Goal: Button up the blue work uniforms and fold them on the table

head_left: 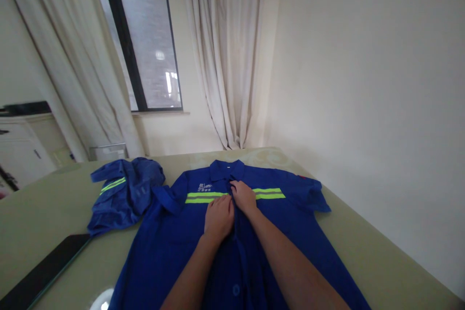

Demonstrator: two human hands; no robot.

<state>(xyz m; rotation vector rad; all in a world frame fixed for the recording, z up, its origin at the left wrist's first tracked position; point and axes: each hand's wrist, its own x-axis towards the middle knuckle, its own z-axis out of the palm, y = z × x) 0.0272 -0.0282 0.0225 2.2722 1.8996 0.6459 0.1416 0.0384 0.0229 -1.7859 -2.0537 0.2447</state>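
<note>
A blue short-sleeved work shirt (167,247) lies front up, its collar at the far end. Bright yellow-green reflective bands cross its chest, and white lettering shows above the left one. My left hand (219,217) is closed at the front opening, level with the band, its fingertips curled over the fabric edge. Slightly farther up, just below the collar, my right hand (243,196) pinches the other edge of the opening. Its fingers partly cover the cloth. Lower down, the front hangs in loose folds and one button shows.
The shirt rests on a pale green table (366,237) set beside a white wall. Another crumpled blue garment (127,198) with a reflective band lies at the left. A long black flat object (47,271) and a shiny white round thing (102,299) are nearer me.
</note>
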